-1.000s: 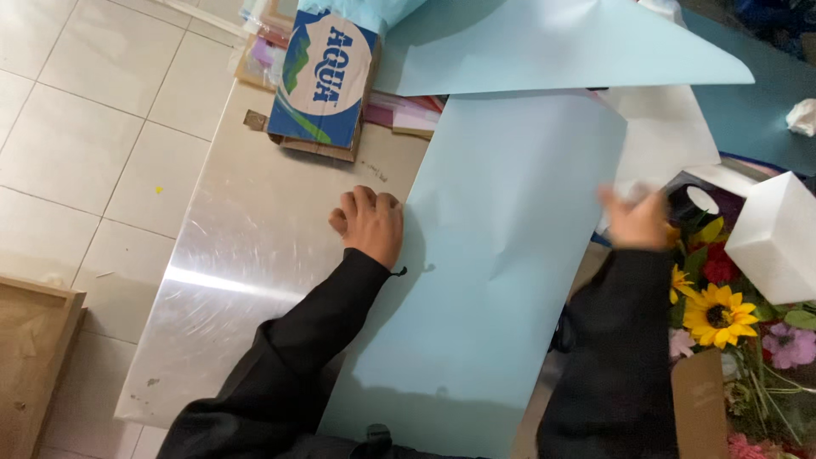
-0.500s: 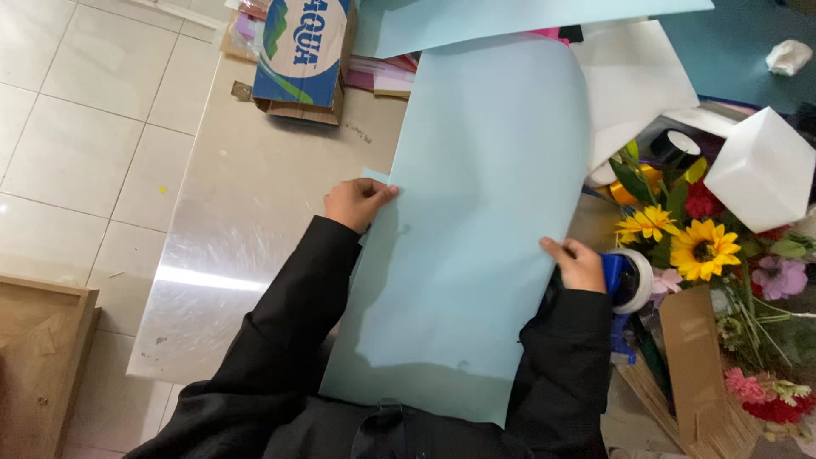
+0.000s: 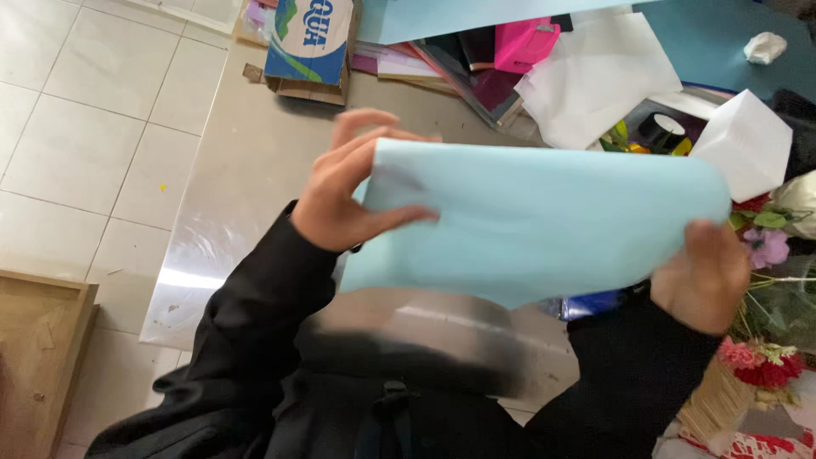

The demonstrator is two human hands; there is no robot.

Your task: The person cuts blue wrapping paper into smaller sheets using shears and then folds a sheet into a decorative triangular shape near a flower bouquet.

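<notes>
A light blue paper sheet [image 3: 544,221] is lifted off the surface and curved over, held in front of me with both hands. My left hand [image 3: 348,191] pinches its left edge, thumb in front and fingers behind. My right hand [image 3: 701,276] grips the sheet's lower right corner. Both arms wear black sleeves. Below the sheet lies a shiny metal-topped surface [image 3: 246,178].
A blue and white cardboard box [image 3: 310,38] sits at the far edge, beside pink and white papers [image 3: 527,42]. A white box [image 3: 744,140], tape roll [image 3: 663,127] and flowers [image 3: 765,246] crowd the right. A wooden frame [image 3: 38,357] stands on the tiled floor at left.
The blue sheet lay flat on the surface under my hands; now both hands have raised it and bent it into a curve.
</notes>
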